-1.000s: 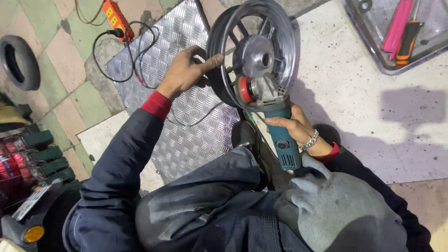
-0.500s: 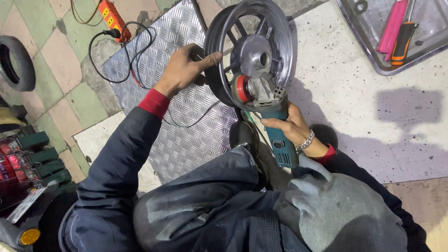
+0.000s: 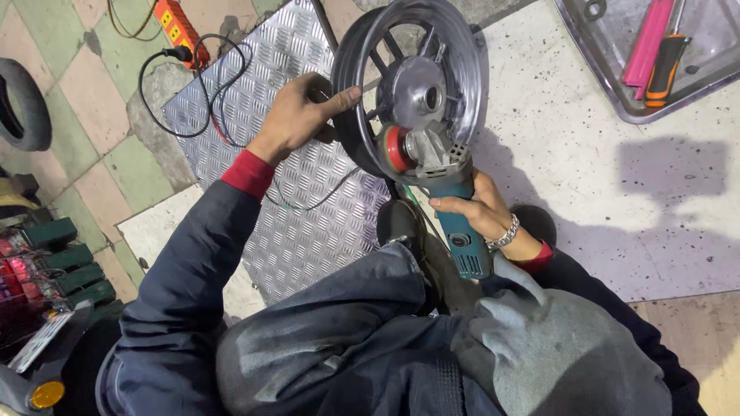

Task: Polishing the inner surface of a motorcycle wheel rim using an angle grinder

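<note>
With the left hand [image 3: 297,115] clasping the rim of the upright dark metal spoked wheel [image 3: 412,85] on the checker-plate sheet [image 3: 293,223] and the right hand [image 3: 482,212] gripping the teal angle grinder [image 3: 443,185] whose red disc [image 3: 395,149] sits at the rim, a snagged disc could kick toward the nearby fingers.

A repair workshop: tyre [image 3: 21,104], checker-plate sheet [image 3: 293,192], tool tray [image 3: 617,100] on the floor.

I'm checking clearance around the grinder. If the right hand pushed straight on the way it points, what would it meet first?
The right hand points up along the grinder toward the wheel. The grinder's red disc already looks to be at the wheel's hub, so the wheel comes first, though depth is unclear.
</note>
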